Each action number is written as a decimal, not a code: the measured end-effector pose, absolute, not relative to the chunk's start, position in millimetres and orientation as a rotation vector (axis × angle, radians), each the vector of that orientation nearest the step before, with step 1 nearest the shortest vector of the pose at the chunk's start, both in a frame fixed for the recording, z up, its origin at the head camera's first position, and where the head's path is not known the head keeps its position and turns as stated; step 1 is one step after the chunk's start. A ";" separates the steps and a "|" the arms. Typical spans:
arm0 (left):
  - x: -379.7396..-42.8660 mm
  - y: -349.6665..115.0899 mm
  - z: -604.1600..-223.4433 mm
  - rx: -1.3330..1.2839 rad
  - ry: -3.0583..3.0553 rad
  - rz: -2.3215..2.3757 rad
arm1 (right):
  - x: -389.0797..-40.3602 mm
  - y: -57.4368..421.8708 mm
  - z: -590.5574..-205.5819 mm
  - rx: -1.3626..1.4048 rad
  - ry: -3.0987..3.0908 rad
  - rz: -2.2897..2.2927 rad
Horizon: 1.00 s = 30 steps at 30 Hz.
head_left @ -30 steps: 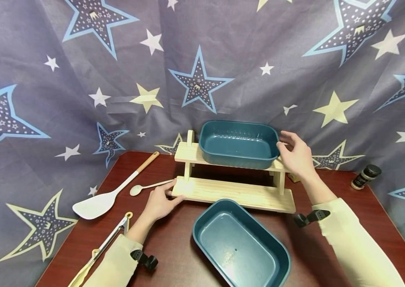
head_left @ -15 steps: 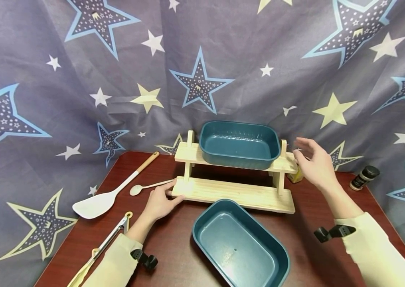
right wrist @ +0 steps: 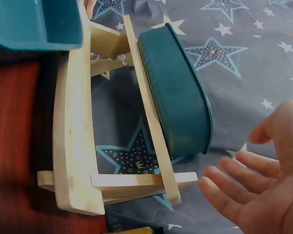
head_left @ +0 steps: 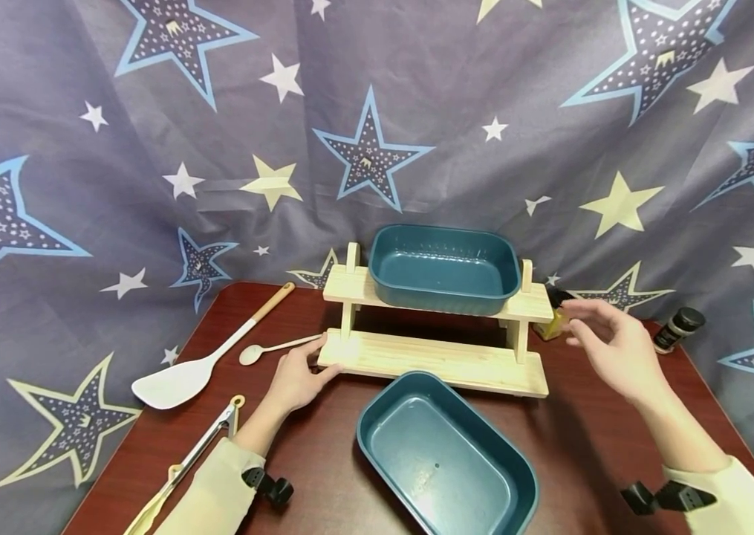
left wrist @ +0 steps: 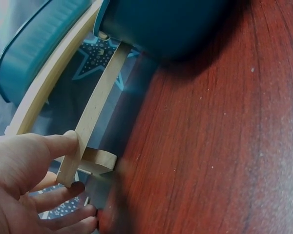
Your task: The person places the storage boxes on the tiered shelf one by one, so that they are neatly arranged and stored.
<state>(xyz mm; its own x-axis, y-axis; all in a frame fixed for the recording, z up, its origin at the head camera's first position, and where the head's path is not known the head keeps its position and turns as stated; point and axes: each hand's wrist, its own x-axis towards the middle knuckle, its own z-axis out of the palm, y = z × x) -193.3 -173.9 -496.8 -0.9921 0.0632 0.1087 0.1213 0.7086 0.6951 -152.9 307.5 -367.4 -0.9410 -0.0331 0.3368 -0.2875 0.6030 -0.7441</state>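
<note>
A two-tier wooden rack (head_left: 443, 360) stands near the back of the table. One teal rectangular baking dish (head_left: 443, 300) sits on its upper shelf. Another teal dish (head_left: 440, 468) lies at an angle on the table in front. My left hand (head_left: 298, 377) holds the left end of the lower shelf; in the left wrist view its thumb presses one side of the board (left wrist: 95, 105), with fingers on the other. My right hand (head_left: 617, 353) hovers right of the rack, fingers loosely bent and holding nothing. Nearest to it is a small yellow container (head_left: 553, 327) with a dark top, partly hidden.
Left on the table are a white turner (head_left: 179, 385) with a wooden handle, a small spoon (head_left: 252, 355) whose handle runs toward my left hand, and tongs (head_left: 199, 453) with yellow parts. A black-capped spice jar (head_left: 677, 329) stands at the far right. A star-patterned curtain (head_left: 450, 171) hangs behind.
My right hand has left the right end of the upper dish and moved rightward and down, beside the yellow container. My left hand has stayed at the rack's lower shelf.
</note>
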 end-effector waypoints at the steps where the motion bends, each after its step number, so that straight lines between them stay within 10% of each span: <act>1: -193.6 -173.9 -496.9 -0.149 -2.837 -1.163 | -149.1 306.6 -368.7 0.281 -2.555 1.263; 30: -190.8 -171.9 -486.9 -0.196 -2.889 -1.083 | -80.4 291.9 -451.8 0.418 -3.005 1.473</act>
<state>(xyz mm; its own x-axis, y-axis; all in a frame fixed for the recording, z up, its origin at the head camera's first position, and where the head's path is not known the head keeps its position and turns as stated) -190.8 -171.9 -486.9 -0.9907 0.1010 0.0915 0.1363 0.7465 0.6513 -80.4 291.9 -451.8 -0.9431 -0.3180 -0.0970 -0.1181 0.5931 -0.7964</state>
